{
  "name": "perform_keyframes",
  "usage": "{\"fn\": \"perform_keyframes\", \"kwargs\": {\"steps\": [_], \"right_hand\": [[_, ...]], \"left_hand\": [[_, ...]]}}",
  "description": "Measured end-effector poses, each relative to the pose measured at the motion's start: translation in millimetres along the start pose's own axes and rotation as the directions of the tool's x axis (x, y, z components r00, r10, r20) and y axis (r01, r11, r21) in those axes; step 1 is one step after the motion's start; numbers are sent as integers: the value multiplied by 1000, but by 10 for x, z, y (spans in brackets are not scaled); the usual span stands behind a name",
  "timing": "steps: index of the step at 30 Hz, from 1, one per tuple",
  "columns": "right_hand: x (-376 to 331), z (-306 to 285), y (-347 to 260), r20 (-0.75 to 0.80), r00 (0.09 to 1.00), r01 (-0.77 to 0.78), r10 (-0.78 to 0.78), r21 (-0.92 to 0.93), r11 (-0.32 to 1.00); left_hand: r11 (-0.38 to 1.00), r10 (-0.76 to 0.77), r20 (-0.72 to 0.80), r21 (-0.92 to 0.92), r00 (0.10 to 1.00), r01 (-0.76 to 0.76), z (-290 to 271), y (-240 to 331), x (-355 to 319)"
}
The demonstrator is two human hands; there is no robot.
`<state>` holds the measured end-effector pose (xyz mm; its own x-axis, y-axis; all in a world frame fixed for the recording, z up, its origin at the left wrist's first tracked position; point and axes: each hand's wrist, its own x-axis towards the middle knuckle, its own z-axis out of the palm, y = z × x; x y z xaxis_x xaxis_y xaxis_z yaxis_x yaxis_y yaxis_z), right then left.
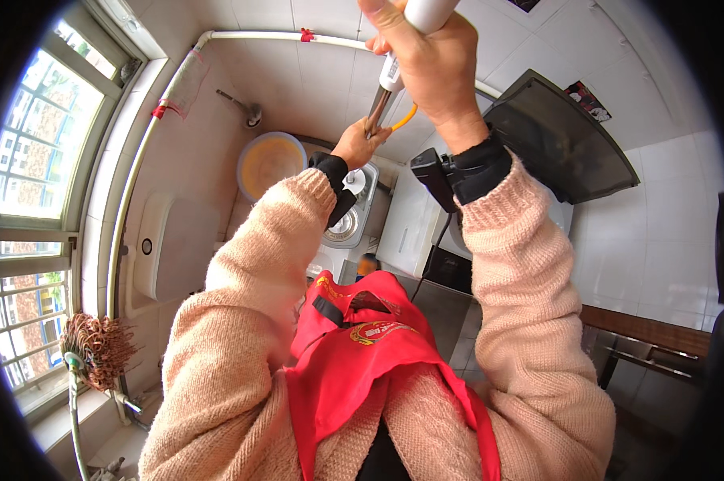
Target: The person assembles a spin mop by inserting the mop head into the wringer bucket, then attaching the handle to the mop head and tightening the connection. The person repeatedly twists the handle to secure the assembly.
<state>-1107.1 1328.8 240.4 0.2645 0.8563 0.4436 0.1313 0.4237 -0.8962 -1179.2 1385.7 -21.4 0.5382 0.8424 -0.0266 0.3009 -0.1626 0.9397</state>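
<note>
Cylinder, white, was right of the round basin; the right hand's fingers curled round it, while the left hand pinched the slender shaft nearer the basin. It looked stiff, smooth, probably light, best gripped mid-barrel.

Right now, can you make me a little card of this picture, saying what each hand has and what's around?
Right hand: wrapped around a smooth white cylinder
Left hand: closed around a slim brown-grey shaft, lower in the picture
Near both hands: a thin, curved yellow-orange tube
Clothes: fuzzy peach knitted sweater, red fabric apron
Far left: bright framed window, brown stringy mop head
</note>
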Motion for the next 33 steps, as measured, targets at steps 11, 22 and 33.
{"fn": "perform_keyframes", "kwargs": {"steps": [11, 22, 33], "right_hand": [[164, -438, -709, 199, 903, 331, -381, 241, 912], [179, -133, -383, 487, 812, 162, -322, 341, 926], [29, 90, -435, 425, 846, 228, -323, 260, 938]], "left_hand": [[981, 174, -77, -75, 982, -180, -148, 1009, -341], [925, 307, -331, -116, 892, -361, -786, 1729, -726], [941, 204, -327, -195, 923, -277, -908, 1676, -1028]]}}
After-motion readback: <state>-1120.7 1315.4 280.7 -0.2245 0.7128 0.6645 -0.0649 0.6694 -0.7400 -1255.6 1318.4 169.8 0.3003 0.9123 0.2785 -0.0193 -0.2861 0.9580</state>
